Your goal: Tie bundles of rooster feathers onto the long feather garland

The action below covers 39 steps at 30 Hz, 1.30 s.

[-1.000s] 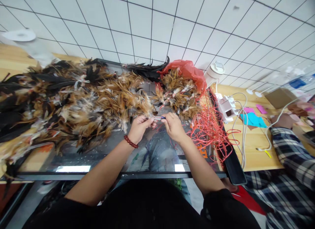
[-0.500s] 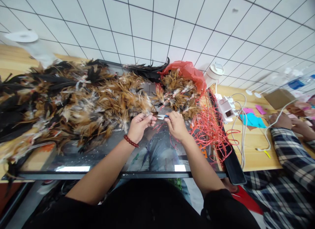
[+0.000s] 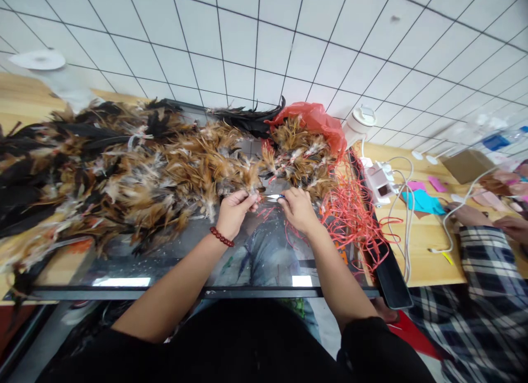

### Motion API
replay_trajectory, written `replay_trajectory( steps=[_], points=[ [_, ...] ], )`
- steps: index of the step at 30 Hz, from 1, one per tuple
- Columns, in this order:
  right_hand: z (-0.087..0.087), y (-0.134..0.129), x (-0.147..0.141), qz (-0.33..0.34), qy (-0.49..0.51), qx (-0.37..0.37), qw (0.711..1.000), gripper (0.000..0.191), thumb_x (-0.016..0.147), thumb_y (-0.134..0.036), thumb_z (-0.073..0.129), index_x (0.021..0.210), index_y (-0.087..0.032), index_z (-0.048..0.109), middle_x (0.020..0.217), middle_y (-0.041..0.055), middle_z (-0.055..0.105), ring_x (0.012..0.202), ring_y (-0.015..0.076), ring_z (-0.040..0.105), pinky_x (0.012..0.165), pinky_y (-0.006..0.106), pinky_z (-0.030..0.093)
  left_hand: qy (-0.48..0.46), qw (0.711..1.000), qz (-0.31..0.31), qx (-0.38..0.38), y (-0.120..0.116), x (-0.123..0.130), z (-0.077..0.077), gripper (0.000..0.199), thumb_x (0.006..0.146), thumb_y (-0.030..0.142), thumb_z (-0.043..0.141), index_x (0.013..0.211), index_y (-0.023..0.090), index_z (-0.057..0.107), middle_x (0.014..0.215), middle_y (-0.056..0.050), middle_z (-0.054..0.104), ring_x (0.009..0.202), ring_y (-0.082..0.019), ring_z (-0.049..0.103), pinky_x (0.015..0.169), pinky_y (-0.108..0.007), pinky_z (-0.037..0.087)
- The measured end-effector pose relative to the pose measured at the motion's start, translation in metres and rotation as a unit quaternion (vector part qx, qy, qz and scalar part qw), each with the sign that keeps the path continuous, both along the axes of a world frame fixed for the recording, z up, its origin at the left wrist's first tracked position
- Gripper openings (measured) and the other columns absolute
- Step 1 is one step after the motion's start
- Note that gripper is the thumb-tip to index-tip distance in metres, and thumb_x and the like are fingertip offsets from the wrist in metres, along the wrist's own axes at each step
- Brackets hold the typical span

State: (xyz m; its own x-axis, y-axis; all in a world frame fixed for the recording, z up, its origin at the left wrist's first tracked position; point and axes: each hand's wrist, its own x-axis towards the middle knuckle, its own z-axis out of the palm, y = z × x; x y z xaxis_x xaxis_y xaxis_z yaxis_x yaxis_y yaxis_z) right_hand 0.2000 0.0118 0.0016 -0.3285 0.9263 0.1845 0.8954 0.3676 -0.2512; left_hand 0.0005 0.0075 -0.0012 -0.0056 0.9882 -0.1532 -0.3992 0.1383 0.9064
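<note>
Small thread snips, with pale pointed blades and a blue part at the grip, are in my right hand, whose fingers wrap round them. The blades look closed and point left at my left hand. My left thumb and fingers pinch a brown feather at the near edge of the pile; its base is partly hidden by the fingertips. A large heap of brown, white and black feathers spreads behind and to the left. Short bits of red string lie on the dark glossy tabletop under my hands.
A red plastic bag with feather bundles stands behind my right hand. Tangled red string lies to the right, beside a black tray edge. Beyond are a white charger with cables, a white cup and a co-worker's plaid sleeve.
The snips' blades, spread apart before, have come together. My hands have hardly shifted. At the right, the co-worker's arms have moved slightly.
</note>
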Motion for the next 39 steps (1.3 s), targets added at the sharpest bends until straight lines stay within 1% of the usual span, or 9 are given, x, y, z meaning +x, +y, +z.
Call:
replay_trajectory(
  steps=[4,7,11,14,18,20,24,29,39],
  points=[
    [0.002,-0.001,-0.001,0.005,0.041,0.006,0.999,0.027,0.097,-0.038,0.048,0.109,-0.022,0.066,0.106,0.0093,0.066,0.105,0.0265,0.052,0.089,0.040,0.034,0.040,0.999,0.002,0.027,0.000,0.001,-0.005,0.025,0.062,0.036,0.083,0.065,0.014,0.070,0.062,-0.001,0.066,0.054,-0.008,0.054,0.056,-0.022,0.045],
    [0.004,-0.001,-0.007,0.026,0.166,-0.001,0.986,0.025,0.094,-0.039,0.055,0.107,-0.022,0.068,0.104,0.0080,0.067,0.105,0.0245,0.054,0.091,0.040,0.037,0.056,0.998,0.003,0.037,-0.001,0.001,-0.005,0.027,0.057,0.034,0.086,0.063,0.014,0.069,0.058,0.000,0.064,0.053,-0.009,0.054,0.056,-0.022,0.044],
    [0.001,-0.001,-0.019,0.077,0.339,-0.056,0.936,0.027,0.087,-0.044,0.063,0.098,-0.020,0.070,0.086,0.0045,0.066,0.085,0.0190,0.058,0.084,0.034,0.044,0.098,0.994,-0.015,0.035,-0.004,0.002,-0.004,0.033,0.049,0.035,0.090,0.066,0.014,0.070,0.063,-0.002,0.068,0.057,-0.011,0.058,0.057,-0.024,0.047],
    [-0.002,0.000,-0.024,0.062,0.425,-0.089,0.898,0.029,0.083,-0.049,0.067,0.086,-0.020,0.070,0.080,0.0029,0.065,0.079,0.0171,0.058,0.079,0.032,0.046,0.123,0.992,-0.023,0.028,-0.005,0.002,-0.004,0.036,0.048,0.039,0.090,0.064,0.014,0.069,0.061,-0.002,0.068,0.056,-0.012,0.058,0.055,-0.024,0.047],
    [-0.003,0.000,-0.028,0.029,0.518,-0.133,0.844,0.035,0.072,-0.052,0.076,0.084,-0.020,0.070,0.077,0.0007,0.064,0.073,0.0142,0.057,0.071,0.029,0.048,0.149,0.987,-0.050,0.044,-0.005,0.001,-0.006,0.033,0.052,0.038,0.088,0.063,0.015,0.068,0.060,-0.002,0.067,0.054,-0.012,0.058,0.053,-0.024,0.045],
    [-0.002,-0.001,-0.030,0.028,0.538,-0.144,0.830,0.035,0.069,-0.052,0.077,0.080,-0.020,0.069,0.076,0.0006,0.063,0.072,0.0139,0.057,0.072,0.029,0.048,0.159,0.983,-0.071,0.057,-0.005,0.000,-0.007,0.032,0.052,0.036,0.088,0.061,0.016,0.065,0.059,-0.001,0.065,0.054,-0.012,0.057,0.053,-0.024,0.045],
    [0.000,-0.003,-0.034,0.023,0.542,-0.145,0.828,0.037,0.068,-0.054,0.077,0.071,-0.020,0.066,0.074,0.0008,0.063,0.071,0.0142,0.056,0.070,0.029,0.048,0.164,0.978,-0.099,0.084,-0.006,0.000,-0.007,0.032,0.054,0.036,0.088,0.062,0.016,0.064,0.059,0.000,0.063,0.056,-0.012,0.055,0.056,-0.023,0.044],
    [0.002,-0.004,-0.034,0.024,0.545,-0.160,0.823,0.038,0.074,-0.056,0.071,0.071,-0.019,0.062,0.068,-0.0010,0.059,0.064,0.0123,0.053,0.064,0.027,0.044,0.140,0.973,-0.160,0.093,-0.007,0.000,0.000,0.029,0.069,0.043,0.078,0.067,0.016,0.068,0.057,-0.001,0.061,0.052,-0.010,0.051,0.053,-0.023,0.041],
    [-0.008,-0.004,-0.033,0.013,0.527,-0.126,0.841,0.032,0.079,-0.053,0.067,0.079,-0.021,0.065,0.074,0.0013,0.063,0.072,0.0159,0.057,0.071,0.030,0.048,0.111,0.986,-0.104,0.070,-0.008,0.003,-0.002,0.029,0.060,0.038,0.085,0.067,0.015,0.067,0.056,0.001,0.060,0.048,-0.008,0.047,0.048,-0.022,0.037]
  ],
)
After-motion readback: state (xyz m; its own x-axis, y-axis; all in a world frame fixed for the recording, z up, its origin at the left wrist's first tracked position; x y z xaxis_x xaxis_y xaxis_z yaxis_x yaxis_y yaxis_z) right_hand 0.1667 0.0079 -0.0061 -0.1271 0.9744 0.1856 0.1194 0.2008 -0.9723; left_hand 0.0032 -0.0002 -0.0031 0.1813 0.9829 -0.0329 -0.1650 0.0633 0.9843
